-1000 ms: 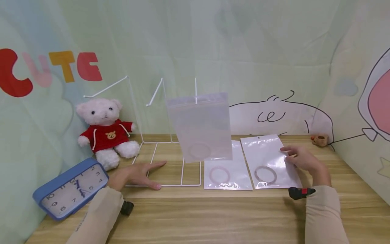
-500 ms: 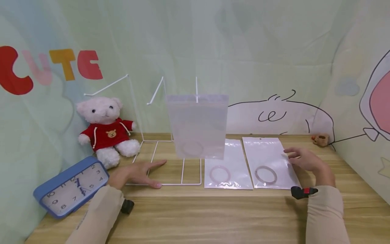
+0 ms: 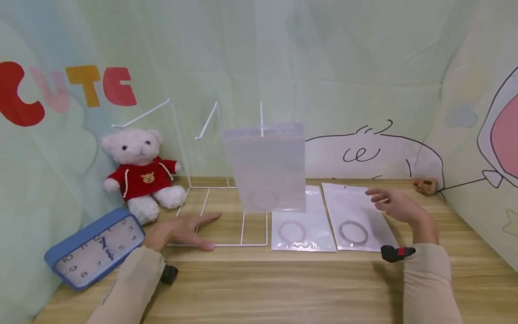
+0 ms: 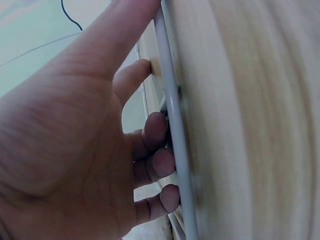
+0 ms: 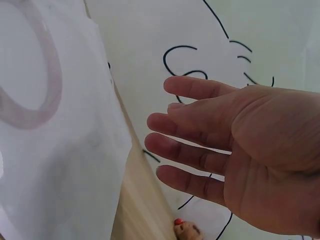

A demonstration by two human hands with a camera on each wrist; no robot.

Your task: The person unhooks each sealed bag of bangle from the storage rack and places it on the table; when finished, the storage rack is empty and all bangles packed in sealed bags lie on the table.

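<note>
Over the surface point(image 3: 283, 288), toward its right edge, the right hand point(image 3: 400, 207) has shifted from beside the right side of the outer bag point(image 3: 348, 204) to its far right corner. Its fingers are loosely extended and hold nothing; the right wrist view shows a gap between them and the bag. That bag lies flat, its far edge now slanting slightly, its ring point(image 3: 341, 231) toward the near end; it seems fair to judge that no grip on it is made yet.

Left of the middle, the left hand point(image 3: 184, 231) stays spread wide at the near bar of the white rack point(image 3: 240, 245), apparently steadying it. Farther out, the hanging bag point(image 3: 269, 171) has swung a little on its hook point(image 3: 261, 119); the inner bag point(image 3: 315, 220) lies flat and unmoved between rack and outer bag. Judging by this, one bag is up and two remain down.

Near the surface's left edge are the clock point(image 3: 97, 249) and plush bear point(image 3: 139, 175); at the far right corner sits a small brown figure point(image 3: 426, 186).
</note>
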